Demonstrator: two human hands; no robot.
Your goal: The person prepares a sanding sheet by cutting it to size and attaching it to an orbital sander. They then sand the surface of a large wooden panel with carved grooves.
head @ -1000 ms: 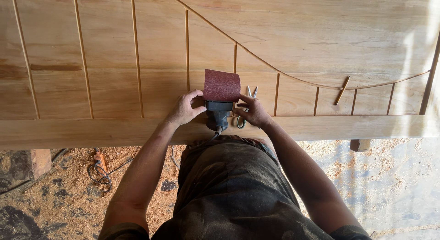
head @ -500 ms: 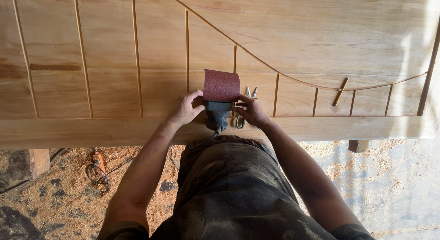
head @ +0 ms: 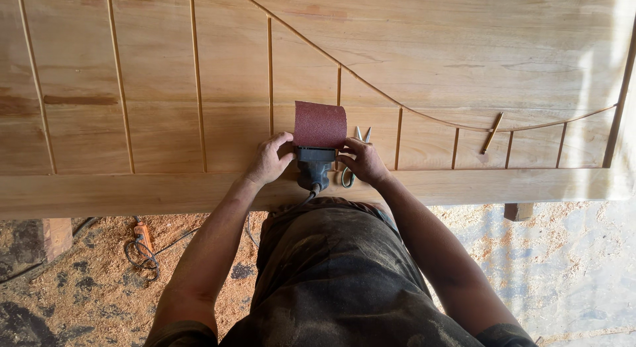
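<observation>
Sandpaper (head: 320,123), a reddish-brown sheet, curls up off the grey sander (head: 313,167) and stands bowed over its front end. From my remote view, the sander sits on the near part of a big pale wooden panel (head: 464,68), close to the front edge, just ahead of the person's torso. Its cord (head: 307,200) drops off the near edge.

My left hand (head: 268,159) is cupped against the sander's left side, fingers curled, with the fingertips touching the lower left corner of the sandpaper. My right hand (head: 362,161) is curled against the sander's right side, its fingers pressing at the sheet's lower right corner. I cannot tell whether either hand actually pinches the paper or only presses it to the tool.

Scissors (head: 354,158) with green handles lie on the panel just beside the right hand, blades pointing away from me, partly hidden by the fingers. A pencil (head: 492,132), lying slantwise, rests well off to the right, across a curved groove cut into the panel. Straight grooves run away from me across the wood, splitting it into narrow strips.

Below the panel, the floor (head: 86,281) is covered with sawdust. An orange plug block (head: 142,235) with a coiled black cable lies there at the left. I see no packages, labels or signs.
</observation>
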